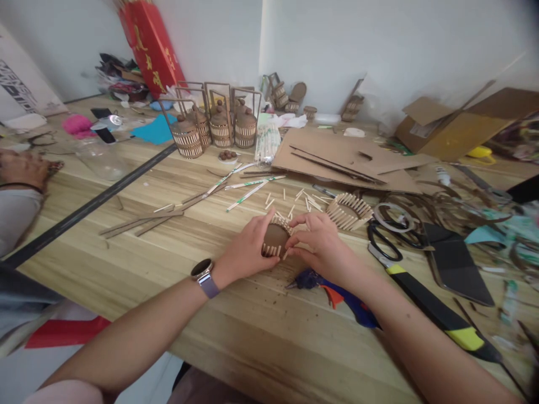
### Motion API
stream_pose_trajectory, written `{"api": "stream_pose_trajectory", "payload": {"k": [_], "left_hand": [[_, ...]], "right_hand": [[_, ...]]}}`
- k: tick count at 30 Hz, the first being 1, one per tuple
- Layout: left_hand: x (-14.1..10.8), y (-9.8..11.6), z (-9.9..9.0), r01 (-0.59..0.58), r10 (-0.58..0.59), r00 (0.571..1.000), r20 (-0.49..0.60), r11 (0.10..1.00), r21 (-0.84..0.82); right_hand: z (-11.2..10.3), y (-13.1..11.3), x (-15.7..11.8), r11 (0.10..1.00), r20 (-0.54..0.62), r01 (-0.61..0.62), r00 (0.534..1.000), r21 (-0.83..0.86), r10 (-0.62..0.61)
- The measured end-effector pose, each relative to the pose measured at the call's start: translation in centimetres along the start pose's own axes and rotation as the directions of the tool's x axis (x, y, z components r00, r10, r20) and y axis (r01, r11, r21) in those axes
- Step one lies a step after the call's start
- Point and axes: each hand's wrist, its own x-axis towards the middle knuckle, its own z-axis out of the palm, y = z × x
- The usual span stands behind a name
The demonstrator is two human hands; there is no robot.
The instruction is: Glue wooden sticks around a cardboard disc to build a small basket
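On the table in front of me lies a round brown cardboard base point(277, 238) with short pale sticks standing around its rim. My left hand point(255, 238) is closed around its left side, thumb and fingers on the edge. At the right side of the base, my right hand point(314, 241) pinches a short wooden stick point(286, 254) against the rim. Loose short sticks point(309, 200) are scattered just behind. A ring of similar sticks point(349, 211) stands to the right. Under my right forearm lies a blue and orange glue gun point(326, 289), partly hidden.
Several small lantern-like baskets with handles point(221, 126) stand at the back. Flat cardboard point(320, 160) lies behind my hands. On the right are black-handled scissors point(385, 244), a yellow-and-black cutter point(433, 308) and a phone point(457, 264). Another person's hand point(23, 168) rests at the far left.
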Motion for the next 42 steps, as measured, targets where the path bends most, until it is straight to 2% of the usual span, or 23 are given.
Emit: {"api": "stream_pose_trajectory", "payload": {"k": [14,30,42], "left_hand": [[0.0,0.0,0.0,0.011,-0.011,1.0,0.003,1.0,0.001],[0.0,0.1,-0.2,0.023,-0.023,1.0,0.008,0.999,-0.028],[-0.1,-0.2,0.1,-0.033,0.033,0.999,-0.01,0.999,-0.023]], "right_hand": [[1.4,-0.2,0.0,0.988,-0.099,0.07,0.992,-0.134,-0.084],[1.9,-0.3,-0.1,0.943,-0.072,0.101,0.989,-0.316,-0.13],[2.2,-0.3,-0.1,0.927,-0.121,0.106,0.98,-0.359,-0.158]]}}
